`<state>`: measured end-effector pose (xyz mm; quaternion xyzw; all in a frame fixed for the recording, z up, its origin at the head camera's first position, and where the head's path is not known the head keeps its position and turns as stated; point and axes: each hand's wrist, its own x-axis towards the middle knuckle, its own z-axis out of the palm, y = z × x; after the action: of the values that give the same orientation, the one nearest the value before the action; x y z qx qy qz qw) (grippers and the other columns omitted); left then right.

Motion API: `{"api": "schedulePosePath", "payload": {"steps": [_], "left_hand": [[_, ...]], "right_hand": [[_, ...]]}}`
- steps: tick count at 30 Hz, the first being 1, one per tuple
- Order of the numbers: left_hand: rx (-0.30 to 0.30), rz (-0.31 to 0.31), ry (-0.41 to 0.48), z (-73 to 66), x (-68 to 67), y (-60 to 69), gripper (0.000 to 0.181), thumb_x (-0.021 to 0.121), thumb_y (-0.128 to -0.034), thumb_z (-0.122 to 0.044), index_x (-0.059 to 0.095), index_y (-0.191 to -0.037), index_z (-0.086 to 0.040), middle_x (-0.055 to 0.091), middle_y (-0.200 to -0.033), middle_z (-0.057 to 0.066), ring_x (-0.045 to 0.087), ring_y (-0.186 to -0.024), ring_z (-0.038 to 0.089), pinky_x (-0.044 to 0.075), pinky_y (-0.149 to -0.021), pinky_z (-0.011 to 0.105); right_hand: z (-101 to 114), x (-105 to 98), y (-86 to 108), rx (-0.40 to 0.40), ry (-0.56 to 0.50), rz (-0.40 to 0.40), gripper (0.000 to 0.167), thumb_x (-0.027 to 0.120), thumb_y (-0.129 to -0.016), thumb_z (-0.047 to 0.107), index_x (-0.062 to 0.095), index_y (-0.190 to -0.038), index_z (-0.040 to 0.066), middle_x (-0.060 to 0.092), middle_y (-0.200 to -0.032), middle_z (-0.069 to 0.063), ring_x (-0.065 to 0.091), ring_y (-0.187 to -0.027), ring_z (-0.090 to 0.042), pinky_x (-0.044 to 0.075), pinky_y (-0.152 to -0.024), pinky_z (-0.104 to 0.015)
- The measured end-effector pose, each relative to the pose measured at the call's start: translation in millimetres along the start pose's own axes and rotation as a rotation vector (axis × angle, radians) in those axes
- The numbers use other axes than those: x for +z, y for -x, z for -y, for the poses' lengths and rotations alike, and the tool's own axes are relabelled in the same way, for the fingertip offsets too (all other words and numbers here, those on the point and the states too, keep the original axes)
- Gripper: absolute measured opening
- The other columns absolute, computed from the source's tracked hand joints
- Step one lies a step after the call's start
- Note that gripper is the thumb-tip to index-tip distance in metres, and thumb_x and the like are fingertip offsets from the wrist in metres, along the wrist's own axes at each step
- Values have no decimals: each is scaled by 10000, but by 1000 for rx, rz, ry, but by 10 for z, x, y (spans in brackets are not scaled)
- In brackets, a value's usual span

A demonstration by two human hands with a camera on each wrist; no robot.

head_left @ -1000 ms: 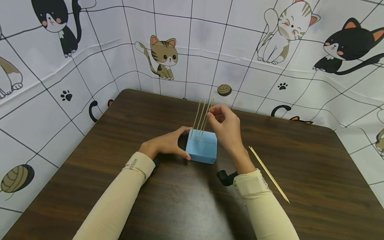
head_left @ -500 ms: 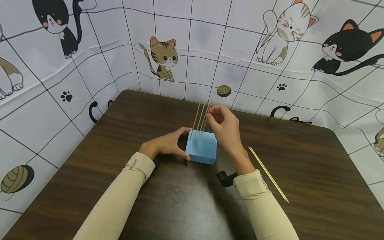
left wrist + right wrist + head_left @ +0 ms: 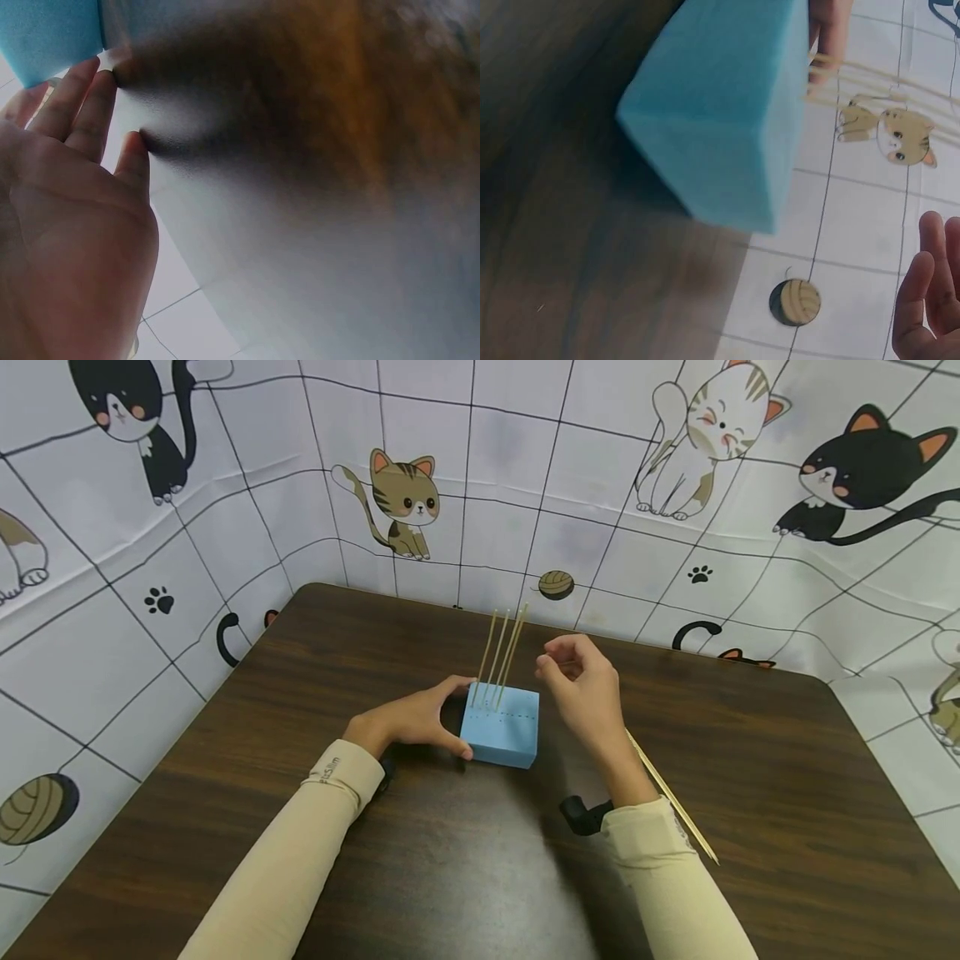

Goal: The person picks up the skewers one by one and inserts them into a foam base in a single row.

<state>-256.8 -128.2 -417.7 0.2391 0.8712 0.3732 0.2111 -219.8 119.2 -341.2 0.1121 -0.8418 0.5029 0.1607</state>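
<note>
We can read "Slim" on the left cuff; the rest is unclear. Dark wood-grain desk, white cat-print backdrop behind. Since the earlier frame, right hand has come off the sticks, fingers loosely bent, holding nothing. Left hand still grips the blue block on the desk; sticks stand in its top.

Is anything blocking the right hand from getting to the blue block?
No, nothing visible stands between the right hand and the blue block. The sticks stand to the hand's left, poked into the block's top.
</note>
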Motion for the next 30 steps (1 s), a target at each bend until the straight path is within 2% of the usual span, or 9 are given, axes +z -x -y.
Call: {"api": "schedulePosePath", "payload": {"steps": [6, 9, 13, 16, 20, 25, 30], "left_hand": [[1, 2, 0, -14, -1, 14, 1191, 877, -689, -511, 135, -1586, -260, 230, -1627, 54, 259, -1477, 299, 280, -1158, 532], [0, 2, 2, -25, -3, 22, 1192, 877, -692, -506, 134, -1588, -251, 224, -1628, 57, 253, -1480, 300, 277, -1159, 537], [-5, 0, 3, -24, -1, 25, 1190, 875, -696, -503, 130, -1589, -249, 218, -1629, 54, 252, -1480, 301, 278, -1156, 543], [-5, 0, 2, -14, 3, 21, 1193, 873, -695, -508, 128, -1590, -247, 221, -1628, 53, 255, -1478, 306, 281, -1152, 549], [-7, 0, 5, 0, 9, 19, 1193, 874, -691, -514, 127, -1588, -265, 218, -1630, 53, 251, -1479, 307, 280, -1152, 552], [-8, 1, 11, -2, 9, 23, 1189, 877, -693, -504, 124, -1585, -281, 204, -1634, 51, 242, -1483, 301, 278, -1154, 547], [-4, 5, 14, -13, 5, 35, 1185, 875, -695, -504, 122, -1584, -287, 201, -1635, 58, 241, -1483, 309, 277, -1154, 550]], "right_hand": [[-159, -156, 85, 57, 64, 29, 197, 650, -959, 120, 617, -1124, 17, 691, -1008, -125, 689, -898, -224, 493, -729, -159], [-251, -254, 136, 109, 94, 62, 225, 640, -970, 147, 604, -1158, 30, 680, -1061, -127, 683, -939, -241, 508, -737, -227], [-390, -400, 193, 177, 151, 109, 276, 628, -981, 196, 590, -1198, 30, 660, -1126, -143, 670, -1006, -280, 524, -812, -374], [-479, -534, 235, 234, 208, 145, 305, 614, -988, 236, 583, -1214, 33, 653, -1155, -152, 655, -1036, -297, 515, -856, -422], [-563, -729, 296, 321, 261, 180, 344, 601, -989, 268, 575, -1234, 28, 659, -1168, -170, 665, -1018, -320, 529, -800, -369], [-690, -934, 357, 417, 305, 217, 389, 601, -980, 276, 569, -1249, -3, 659, -1159, -202, 685, -903, -302, 539, -691, -279], [-818, -1067, 415, 473, 354, 278, 342, 613, -973, 225, 577, -1202, -27, 685, -1068, -189, 677, -788, -233, 532, -653, -284]]}}
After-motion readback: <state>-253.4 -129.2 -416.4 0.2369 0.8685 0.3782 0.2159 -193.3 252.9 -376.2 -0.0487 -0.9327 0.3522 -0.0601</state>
